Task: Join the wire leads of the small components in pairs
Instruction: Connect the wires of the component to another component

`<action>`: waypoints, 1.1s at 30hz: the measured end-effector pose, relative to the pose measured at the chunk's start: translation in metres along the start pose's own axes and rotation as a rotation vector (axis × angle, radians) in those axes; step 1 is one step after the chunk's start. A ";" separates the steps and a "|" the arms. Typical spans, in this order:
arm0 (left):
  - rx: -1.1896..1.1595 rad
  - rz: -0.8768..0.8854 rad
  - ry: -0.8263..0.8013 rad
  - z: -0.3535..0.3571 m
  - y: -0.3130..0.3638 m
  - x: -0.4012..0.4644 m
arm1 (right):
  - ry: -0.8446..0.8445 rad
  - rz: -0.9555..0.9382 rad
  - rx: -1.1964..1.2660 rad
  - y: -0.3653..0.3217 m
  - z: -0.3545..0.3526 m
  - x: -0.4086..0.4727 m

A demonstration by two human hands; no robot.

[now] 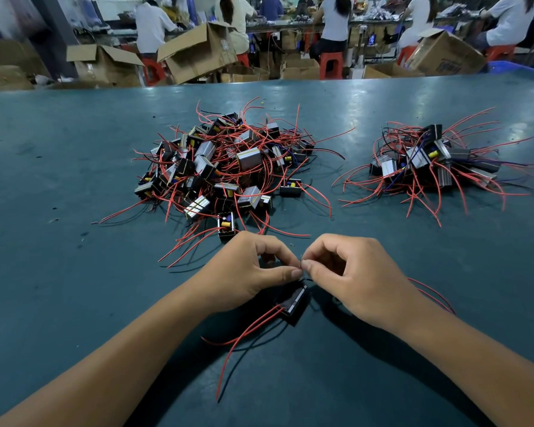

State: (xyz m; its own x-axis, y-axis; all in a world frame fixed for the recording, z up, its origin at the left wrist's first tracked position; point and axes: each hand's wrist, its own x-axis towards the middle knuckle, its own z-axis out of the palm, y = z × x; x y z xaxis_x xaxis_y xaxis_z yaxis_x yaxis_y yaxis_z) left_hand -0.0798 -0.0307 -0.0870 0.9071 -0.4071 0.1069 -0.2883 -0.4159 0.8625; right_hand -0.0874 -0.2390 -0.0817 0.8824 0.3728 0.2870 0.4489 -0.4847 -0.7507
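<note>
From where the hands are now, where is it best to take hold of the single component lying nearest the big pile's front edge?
Probably by the short side walls of the lone component, from above: it sits upright, clear of the big pile, capacitor up. Its red leads trail left, so pulling those would drag it.

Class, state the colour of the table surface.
Dark teal green table, seen in the head view.

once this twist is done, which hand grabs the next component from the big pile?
Left, probably. The left hand sits just below the big pile, with a stray component close above its knuckles. The right hand is farther from it, nearer the smaller pile. Both now pinch the wire ends.
</note>
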 end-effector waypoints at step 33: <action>0.219 0.037 -0.008 -0.005 0.008 -0.003 | -0.188 -0.108 -0.215 0.001 -0.028 0.007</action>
State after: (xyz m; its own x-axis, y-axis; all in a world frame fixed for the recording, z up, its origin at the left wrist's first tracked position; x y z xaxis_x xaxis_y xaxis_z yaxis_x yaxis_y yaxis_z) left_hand -0.0830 -0.0287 -0.0777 0.8925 -0.4313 0.1323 -0.3820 -0.5667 0.7300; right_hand -0.0769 -0.2595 -0.0637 0.7954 0.5616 0.2278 0.5758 -0.5830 -0.5732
